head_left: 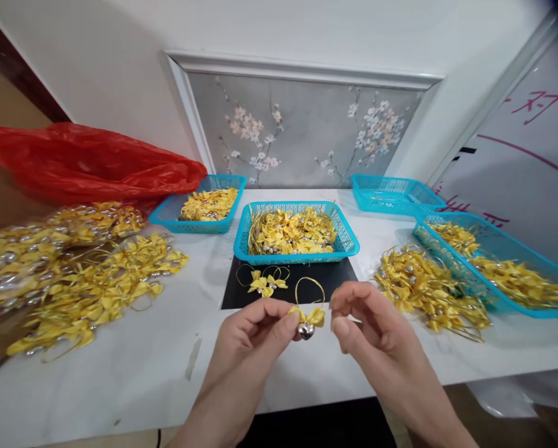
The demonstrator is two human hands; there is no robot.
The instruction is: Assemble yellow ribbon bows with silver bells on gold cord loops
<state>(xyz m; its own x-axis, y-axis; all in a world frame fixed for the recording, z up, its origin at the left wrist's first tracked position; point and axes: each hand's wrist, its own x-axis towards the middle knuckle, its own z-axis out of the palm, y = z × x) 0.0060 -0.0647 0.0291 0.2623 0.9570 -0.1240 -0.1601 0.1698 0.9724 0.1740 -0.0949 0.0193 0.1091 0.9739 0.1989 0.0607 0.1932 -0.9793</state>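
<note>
My left hand [260,342] is closed, pinching a yellow ribbon bow [315,316] by its left side between thumb and fingers. A silver heart-shaped bell or bead [306,330] hangs below the knot, and a loop of gold cord [310,279] rises above it. Just right of the bow, my right hand [377,336] holds nothing; its fingers are curled, with a gap between thumb and index finger. Behind the hands, a few more bow ornaments [266,284] lie on a black mat [232,295]. A blue basket [297,257] heaped with such bows stands at the mat's far edge.
Piles of bows lie on the white table [157,379] at left [92,292] and right [423,286]. More blue baskets stand at back left [190,225], back right [398,202] and far right [531,305]. A red plastic bag [92,163] slumps at the back left.
</note>
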